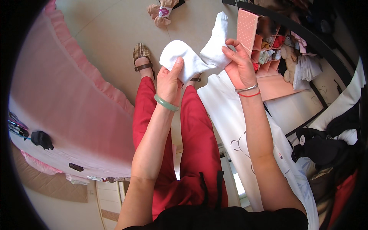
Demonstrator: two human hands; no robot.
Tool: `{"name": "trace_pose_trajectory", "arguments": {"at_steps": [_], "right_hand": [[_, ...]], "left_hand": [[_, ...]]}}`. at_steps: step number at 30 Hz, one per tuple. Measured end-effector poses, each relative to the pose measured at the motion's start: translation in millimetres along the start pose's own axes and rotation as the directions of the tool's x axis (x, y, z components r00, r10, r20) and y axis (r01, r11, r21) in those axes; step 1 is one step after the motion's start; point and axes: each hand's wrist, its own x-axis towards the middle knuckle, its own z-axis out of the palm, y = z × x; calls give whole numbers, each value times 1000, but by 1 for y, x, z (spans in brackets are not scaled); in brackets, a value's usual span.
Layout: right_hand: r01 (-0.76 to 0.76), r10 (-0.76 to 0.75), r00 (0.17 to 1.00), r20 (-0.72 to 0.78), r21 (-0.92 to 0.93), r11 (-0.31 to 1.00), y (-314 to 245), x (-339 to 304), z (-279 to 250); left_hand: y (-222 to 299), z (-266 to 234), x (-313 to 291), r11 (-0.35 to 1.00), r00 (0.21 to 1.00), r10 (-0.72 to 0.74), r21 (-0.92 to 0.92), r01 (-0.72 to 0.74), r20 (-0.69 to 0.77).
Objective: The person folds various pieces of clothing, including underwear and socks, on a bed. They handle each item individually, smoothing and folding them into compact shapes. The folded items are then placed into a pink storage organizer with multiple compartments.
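A pair of white socks is stretched between my hands in mid-air, above the floor and in front of my legs. My left hand [170, 82] pinches the left sock [180, 57], its thumb lying on top of the fabric. The right sock [216, 40] points its toe end upward, and my right hand [238, 63] grips it at its right side between thumb and fingers. The two socks meet in the middle; whether they are joined there I cannot tell. A green bangle circles my left wrist, and my right wrist wears a silver bracelet and a red cord.
On the left is a bed with a pink ruffled cover [73, 88]. A pink divided organizer [249, 28] holding small folded clothes is on the right, near a white cloth [226, 111] with line drawings. A tan bundle [160, 14] lies on the floor ahead. Dark clothing [322, 149] is piled at right.
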Motion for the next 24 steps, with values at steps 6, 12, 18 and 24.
{"name": "trace_pose_trajectory", "arguments": {"at_steps": [6,12,18,24], "right_hand": [[23,-18,997,75,-64,998,-21,-8,23],[5,117,941,318,-359,933,-16,-11,42],[300,-165,953,253,-738,605,-11,-13,46],[356,-239,875,420,-895,-271,10,-23,63]], "left_hand": [[-3,-16,10,947,990,-10,315,54,-139],[2,-3,0,987,993,-117,113,113,32],[3,-5,1,985,988,-129,126,118,84],[-1,-4,1,968,986,-140,221,117,90]]}}
